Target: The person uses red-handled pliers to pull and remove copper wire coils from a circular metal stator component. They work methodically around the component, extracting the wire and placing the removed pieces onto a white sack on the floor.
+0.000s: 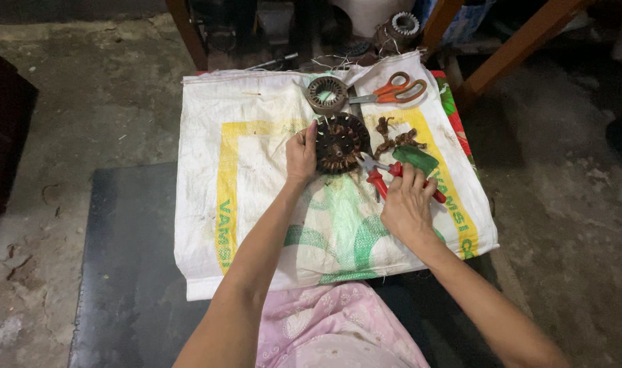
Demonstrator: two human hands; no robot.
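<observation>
My left hand (301, 154) grips the left rim of a dark round stator (342, 142) with copper windings, holding it tilted on a white woven sack (256, 204). My right hand (408, 203) is closed on red-handled pliers (381, 176), whose jaws point at the stator's lower right edge. A small heap of pulled copper wire (395, 139) lies just right of the stator. A green piece (416, 159) rests beside my right hand's fingers.
Orange-handled scissors (395, 90) and a second ring-shaped stator core (327, 94) lie at the sack's far edge. Wooden legs (522, 44) and clutter stand beyond. A dark mat (130, 272) lies under the sack on a concrete floor (86, 102).
</observation>
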